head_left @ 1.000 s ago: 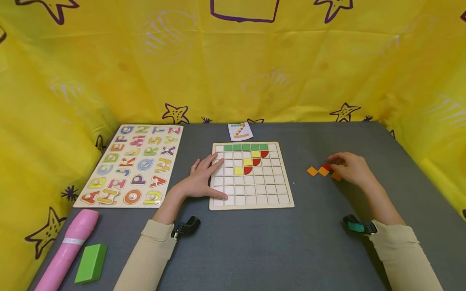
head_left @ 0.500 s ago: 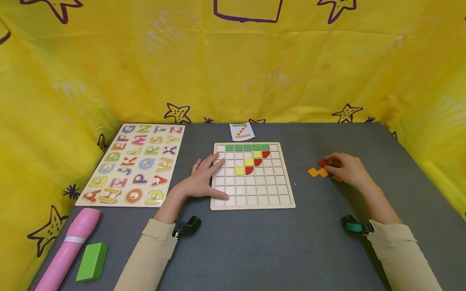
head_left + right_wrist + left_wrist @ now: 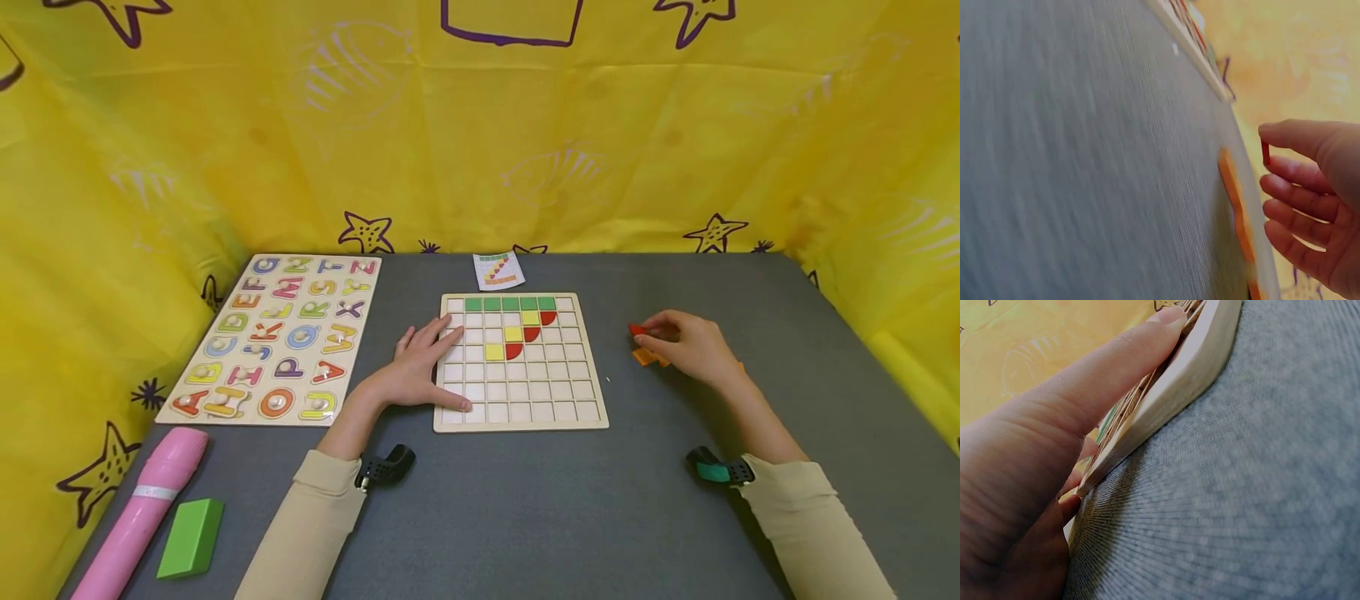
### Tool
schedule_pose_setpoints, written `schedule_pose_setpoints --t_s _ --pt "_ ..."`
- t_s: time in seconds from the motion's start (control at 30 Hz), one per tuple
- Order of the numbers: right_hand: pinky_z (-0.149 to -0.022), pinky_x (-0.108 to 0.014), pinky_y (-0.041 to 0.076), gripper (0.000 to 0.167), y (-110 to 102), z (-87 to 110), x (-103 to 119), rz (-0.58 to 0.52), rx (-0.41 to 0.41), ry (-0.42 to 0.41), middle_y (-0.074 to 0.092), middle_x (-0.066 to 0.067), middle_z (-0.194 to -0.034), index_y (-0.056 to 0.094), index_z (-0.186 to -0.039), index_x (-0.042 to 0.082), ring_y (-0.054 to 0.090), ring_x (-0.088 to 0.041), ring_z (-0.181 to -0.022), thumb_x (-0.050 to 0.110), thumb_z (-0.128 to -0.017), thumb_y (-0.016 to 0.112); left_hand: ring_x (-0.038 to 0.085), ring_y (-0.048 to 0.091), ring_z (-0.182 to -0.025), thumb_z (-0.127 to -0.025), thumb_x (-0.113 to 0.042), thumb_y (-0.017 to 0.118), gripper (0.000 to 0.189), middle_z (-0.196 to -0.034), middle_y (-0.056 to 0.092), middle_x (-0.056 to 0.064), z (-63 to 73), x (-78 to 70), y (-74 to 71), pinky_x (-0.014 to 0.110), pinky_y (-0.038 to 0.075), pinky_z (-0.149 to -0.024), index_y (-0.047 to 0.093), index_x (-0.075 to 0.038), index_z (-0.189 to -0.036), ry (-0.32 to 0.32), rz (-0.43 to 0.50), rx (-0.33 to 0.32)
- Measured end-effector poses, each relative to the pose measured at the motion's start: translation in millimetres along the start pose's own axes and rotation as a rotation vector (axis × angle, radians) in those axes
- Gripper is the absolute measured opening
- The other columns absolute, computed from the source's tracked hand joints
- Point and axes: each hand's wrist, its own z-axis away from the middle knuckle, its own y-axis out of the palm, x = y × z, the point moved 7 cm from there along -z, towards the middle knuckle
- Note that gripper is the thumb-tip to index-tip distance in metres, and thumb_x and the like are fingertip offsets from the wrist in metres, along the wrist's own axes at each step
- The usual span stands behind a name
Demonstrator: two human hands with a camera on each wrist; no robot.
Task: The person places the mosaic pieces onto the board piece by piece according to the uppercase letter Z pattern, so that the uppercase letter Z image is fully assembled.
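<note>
Compared with half a second ago, the right hand (image 3: 692,343) has moved closer to the grid board (image 3: 537,390), carrying a red tile (image 3: 637,329) along; the left hand (image 3: 412,367) has stayed put.

From the head, the red tile is pinched at the right hand's fingertips, near the orange tiles (image 3: 643,357), which lie between the grid board and the right edge of the tabletop (image 3: 525,517), partly covered by that hand. The left hand is spread over the grid board's left edge, thumb by its near left corner, grasping nothing. Five green squares (image 3: 509,304) fill most of the top row, and three yellow squares (image 3: 513,334), each with a red quarter-round (image 3: 531,334) beside it, step down leftward. Going by the pattern card (image 3: 498,272), near the tabletop's far edge, the top bar seems done and the diagonal at least partly built, though its pieces are too small to count; the orange bottom row looks wholly left to lay.

At the left wrist, the thumb lies straight across the grid board's rim, the other fingers partly hidden.

At the right wrist, thumb and index finger pinch the red tile, seen edge-on, clear of the tabletop.
</note>
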Motion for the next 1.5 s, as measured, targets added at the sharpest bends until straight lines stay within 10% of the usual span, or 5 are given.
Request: schedule_pose_setpoints --t_s 0.77,1.5 --pt "-0.07 -0.029 0.047 0.023 77.4 -11.9 101.8 -0.219 0.188 -0.192 0.063 0.003 -0.081 0.07 -0.098 0.01 0.056 -0.015 -0.077 0.024 -0.083 0.08 0.032 0.002 -0.148 -0.07 -0.055 0.082 0.115 -0.163 0.005 0.013 -2.2 -0.5 -2.5 0.055 -0.005 -0.113 0.022 -0.009 -0.156 -0.011 -0.003 0.018" --pt "-0.067 -0.027 0.047 0.022 112.3 -15.3 159.1 -0.157 0.237 -0.413 0.061 0.006 -0.082 0.072 -0.105 0.01 0.055 -0.014 -0.075 0.014 -0.084 0.078 0.029 0.0 -0.148 -0.071 -0.057 0.081 0.114 -0.163 0.004 0.011 -3.3 2.9 1.4 0.053 -0.006 -0.114 0.021 -0.012 -0.157 -0.022 -0.019 0.019"
